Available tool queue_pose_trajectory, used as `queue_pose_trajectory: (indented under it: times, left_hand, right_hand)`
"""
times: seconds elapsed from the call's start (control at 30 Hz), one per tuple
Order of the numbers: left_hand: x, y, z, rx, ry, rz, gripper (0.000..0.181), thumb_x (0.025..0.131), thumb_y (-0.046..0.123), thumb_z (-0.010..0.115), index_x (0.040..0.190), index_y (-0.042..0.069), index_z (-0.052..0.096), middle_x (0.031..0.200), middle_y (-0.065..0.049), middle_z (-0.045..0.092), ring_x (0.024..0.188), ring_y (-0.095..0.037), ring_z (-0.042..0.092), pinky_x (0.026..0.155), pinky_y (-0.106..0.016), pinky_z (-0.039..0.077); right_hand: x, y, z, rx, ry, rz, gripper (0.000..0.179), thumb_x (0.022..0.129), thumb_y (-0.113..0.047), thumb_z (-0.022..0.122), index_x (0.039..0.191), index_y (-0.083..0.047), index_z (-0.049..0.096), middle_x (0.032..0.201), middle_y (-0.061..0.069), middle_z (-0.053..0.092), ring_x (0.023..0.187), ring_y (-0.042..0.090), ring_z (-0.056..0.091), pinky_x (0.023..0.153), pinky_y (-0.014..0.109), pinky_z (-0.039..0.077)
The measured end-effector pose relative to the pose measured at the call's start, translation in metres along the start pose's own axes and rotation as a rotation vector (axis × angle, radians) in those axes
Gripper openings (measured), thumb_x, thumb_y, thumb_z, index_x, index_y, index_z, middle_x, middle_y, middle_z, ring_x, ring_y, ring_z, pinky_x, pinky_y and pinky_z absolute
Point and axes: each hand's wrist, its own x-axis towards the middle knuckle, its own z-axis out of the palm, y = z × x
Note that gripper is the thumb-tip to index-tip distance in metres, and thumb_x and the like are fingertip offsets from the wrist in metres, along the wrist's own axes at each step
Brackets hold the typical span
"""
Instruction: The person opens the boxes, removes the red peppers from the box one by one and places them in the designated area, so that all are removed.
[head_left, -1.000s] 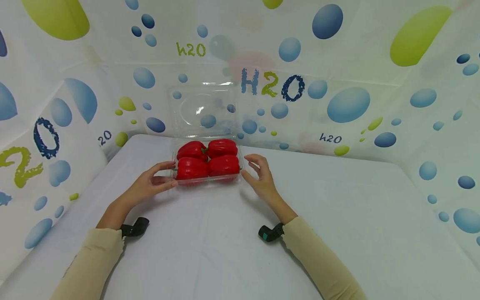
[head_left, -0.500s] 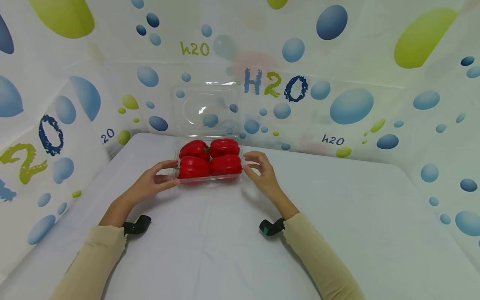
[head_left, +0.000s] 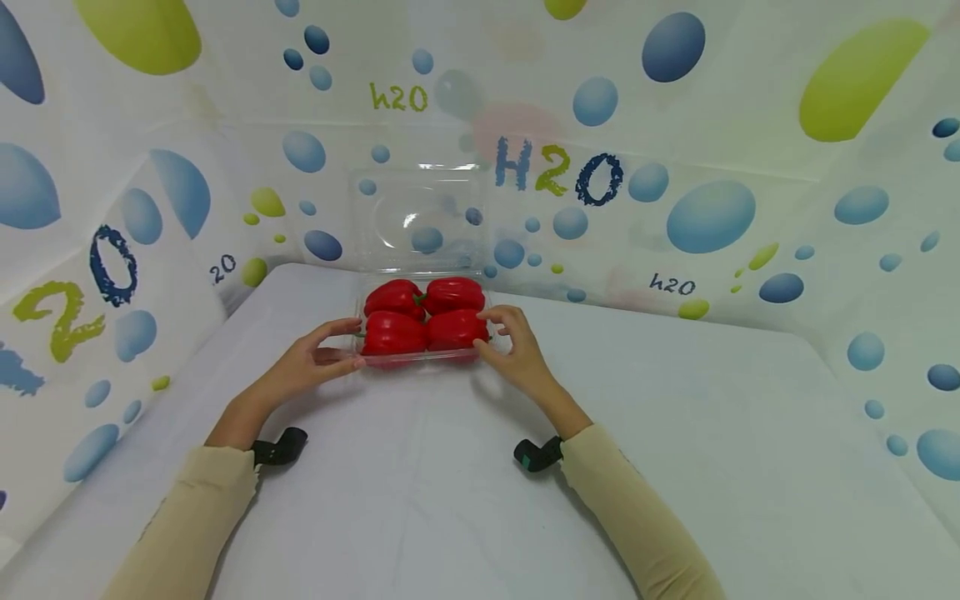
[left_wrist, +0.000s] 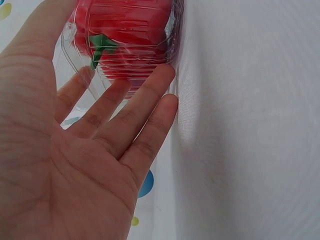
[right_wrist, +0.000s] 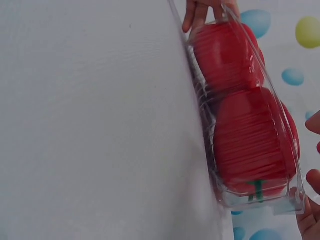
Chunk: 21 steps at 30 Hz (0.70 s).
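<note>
Several red bell peppers (head_left: 395, 333) sit in two rows in a clear plastic clamshell container (head_left: 420, 357), whose lid (head_left: 397, 192) stands raised at the back. At the container's left end is my left hand (head_left: 300, 364), fingers spread and nearly straight. In the left wrist view its fingertips (left_wrist: 162, 75) lie right at the ribbed end wall, close to a green stem (left_wrist: 102, 45). My right hand (head_left: 525, 358) is at the right end, thumb and fingers apart, fingertips overlapping the front right pepper (head_left: 455, 330). The right wrist view shows only parts of its fingers (right_wrist: 312, 180), near the container's corner.
A white cloth (head_left: 442, 492) covers the table beneath the container. Behind it hangs a white backdrop (head_left: 450, 33) with blue and green drops. Each wrist carries a black camera, the left one (head_left: 281, 447) and the right one (head_left: 538, 456).
My right hand has come leftward from beside the container's right end to overlap the front right pepper. The left hand stays at the left end. The head view has shifted slightly.
</note>
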Motion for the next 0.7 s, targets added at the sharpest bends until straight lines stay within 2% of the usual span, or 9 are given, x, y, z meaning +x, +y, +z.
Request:
queue_pose_trajectory:
  times: [0.23, 0.5, 0.7]
  left_hand:
    - [0.001, -0.001, -0.001, 0.002, 0.007, 0.012, 0.069, 0.093, 0.019, 0.067, 0.150, 0.007, 0.031, 0.151, -0.020, 0.036, 0.121, -0.040, 0.056, 0.097, -0.039, 0.050]
    - [0.001, -0.004, 0.000, -0.020, 0.002, 0.019, 0.069, 0.093, 0.018, 0.068, 0.150, 0.006, 0.031, 0.151, -0.020, 0.036, 0.121, -0.040, 0.056, 0.095, -0.029, 0.051]
    - [0.002, -0.004, 0.000, -0.025, 0.003, 0.009, 0.070, 0.092, 0.018, 0.068, 0.150, 0.007, 0.031, 0.152, -0.020, 0.035, 0.122, -0.040, 0.055, 0.096, -0.033, 0.050]
  right_hand:
    - [0.004, -0.006, 0.003, -0.034, -0.031, 0.084, 0.040, 0.087, -0.009, 0.069, 0.124, -0.004, 0.054, 0.131, 0.018, 0.048, 0.116, 0.035, 0.050, 0.095, 0.049, 0.046]
    - [0.011, -0.009, 0.005, -0.073, -0.089, 0.147, 0.045, 0.087, -0.013, 0.071, 0.127, -0.005, 0.053, 0.134, 0.018, 0.046, 0.121, 0.033, 0.047, 0.097, 0.050, 0.046]
    - [0.017, -0.011, 0.006, -0.129, -0.130, 0.177, 0.048, 0.086, -0.018, 0.072, 0.128, -0.003, 0.054, 0.136, 0.019, 0.046, 0.124, 0.033, 0.045, 0.100, 0.050, 0.046]
